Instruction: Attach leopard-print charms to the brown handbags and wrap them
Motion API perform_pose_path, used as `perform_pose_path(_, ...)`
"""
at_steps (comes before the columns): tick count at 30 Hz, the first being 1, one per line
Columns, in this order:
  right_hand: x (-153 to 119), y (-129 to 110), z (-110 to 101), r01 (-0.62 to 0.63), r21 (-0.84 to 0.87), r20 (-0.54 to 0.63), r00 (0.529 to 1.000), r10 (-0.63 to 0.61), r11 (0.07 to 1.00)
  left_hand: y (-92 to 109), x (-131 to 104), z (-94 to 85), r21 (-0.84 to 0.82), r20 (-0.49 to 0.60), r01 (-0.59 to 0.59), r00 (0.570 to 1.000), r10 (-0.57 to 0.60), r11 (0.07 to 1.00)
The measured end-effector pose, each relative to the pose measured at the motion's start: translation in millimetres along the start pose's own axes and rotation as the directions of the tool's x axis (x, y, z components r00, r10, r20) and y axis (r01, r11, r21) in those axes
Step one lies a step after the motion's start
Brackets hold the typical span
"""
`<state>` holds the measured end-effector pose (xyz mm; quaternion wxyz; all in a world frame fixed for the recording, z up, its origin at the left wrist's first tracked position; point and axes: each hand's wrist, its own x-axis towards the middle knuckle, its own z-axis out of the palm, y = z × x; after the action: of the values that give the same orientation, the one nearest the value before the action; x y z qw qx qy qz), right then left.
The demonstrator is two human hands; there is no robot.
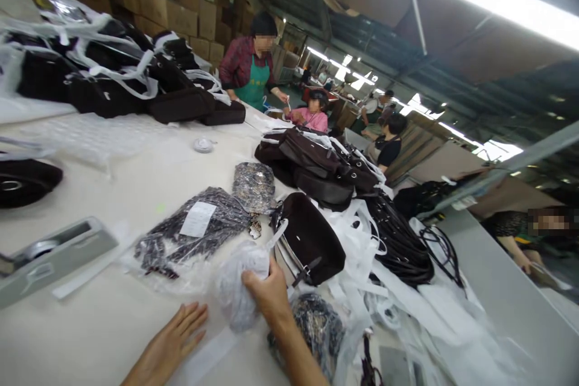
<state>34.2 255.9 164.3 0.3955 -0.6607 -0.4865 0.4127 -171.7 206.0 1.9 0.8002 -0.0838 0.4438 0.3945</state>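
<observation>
My right hand (270,292) grips a crumpled white plastic-wrapped bundle (239,295), thumb on top. To its left, my left hand (174,341) lies with fingers stretched out on the white table (67,347), holding nothing. A clear bag of dark items with a white label (198,219) lies just beyond the bundle, and a smaller clear packet (254,186) sits behind it. Beside my right hand stands a dark brown handbag (312,238) with a buckled strap. Another clear packet of dark pieces (319,329) is partly hidden by my right forearm.
Dark bags with white-wrapped handles (181,93) are piled at the back left, more bags (316,163) beyond the handbag. Black straps (398,241) and white wrapping (452,313) lie right. A grey metal device (58,259) sits left. Several people are farther off.
</observation>
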Motion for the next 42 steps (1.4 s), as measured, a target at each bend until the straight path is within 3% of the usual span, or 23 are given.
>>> perform_pose_path(3, -3, -24, 1, 0.032, -0.03, 0.062, 0.998, -0.03, 0.999, 5, -2, -1.8, -0.007, 0.01, -0.015, 1.0, 0.015, 1.0)
perform_pose_path(7, -5, -26, 3, -0.004, -0.046, 0.05, 0.999, 0.006, 0.999, 9, -7, 7.1, -0.019, 0.033, -0.066, 0.997, 0.066, 0.998)
perform_pose_path(10, -7, -28, -1, -0.07, 0.193, 0.073, 0.996, 0.056, 0.979, 10, -9, 9.3, -0.004, 0.046, -0.088, 0.995, 0.088, 0.996)
perform_pose_path(14, -2, -51, -16, -0.161, 0.553, 0.083, 0.987, 0.138, 0.818, 9, -10, 9.4, 0.031, 0.051, -0.124, 0.991, 0.122, 0.992)
perform_pose_path(18, 16, -80, -36, -0.063, 0.655, -0.02, 0.995, 0.101, 0.753, 7, -12, 10.1, 0.134, 0.126, -0.206, 0.974, 0.189, 0.969)
perform_pose_path(22, 37, -97, -55, 0.07, 0.663, -0.129, 0.991, 0.021, 0.745, 8, -13, 5.4, 0.31, 0.192, -0.293, 0.951, 0.243, 0.905)
perform_pose_path(25, 51, -101, -58, 0.209, 0.562, -0.223, 0.97, -0.097, 0.801, 9, -11, 2.9, 0.431, 0.193, -0.35, 0.936, 0.294, 0.832)
perform_pose_path(27, 59, -98, -55, 0.293, 0.388, -0.309, 0.935, -0.176, 0.874, 8, -7, 4.2, 0.532, 0.239, -0.402, 0.916, 0.323, 0.745)
perform_pose_path(30, 75, -83, -45, 0.388, -0.068, -0.39, 0.838, -0.382, 0.919, 3, 1, 7.8, 0.723, 0.278, -0.432, 0.896, 0.345, 0.54)
perform_pose_path(32, 90, -63, -36, 0.44, -0.358, -0.321, 0.77, -0.551, 0.824, -3, 5, 8.0, 0.801, 0.271, -0.406, 0.901, 0.338, 0.44)
perform_pose_path(34, 105, -34, -27, 0.446, -0.562, -0.179, 0.757, -0.629, 0.697, -10, 6, 5.0, 0.84, 0.261, -0.375, 0.913, 0.315, 0.392)
perform_pose_path(36, 118, 5, -19, 0.383, -0.72, 0.028, 0.849, -0.528, 0.578, -16, 2, -0.3, 0.87, 0.263, -0.353, 0.922, 0.283, 0.345)
perform_pose_path(38, 124, 46, -14, 0.34, -0.814, 0.229, 0.933, -0.277, 0.471, -20, -7, -5.1, 0.899, 0.281, -0.35, 0.922, 0.267, 0.264)
perform_pose_path(40, 125, 82, -12, 0.347, -0.827, 0.334, 0.936, -0.11, 0.442, -19, -19, -6.7, 0.918, 0.34, -0.381, 0.897, 0.281, 0.106)
perform_pose_path(42, 124, 105, -13, 0.348, -0.813, 0.367, 0.929, -0.053, 0.466, -15, -31, -3.9, 0.905, 0.419, -0.421, 0.862, 0.285, -0.057)
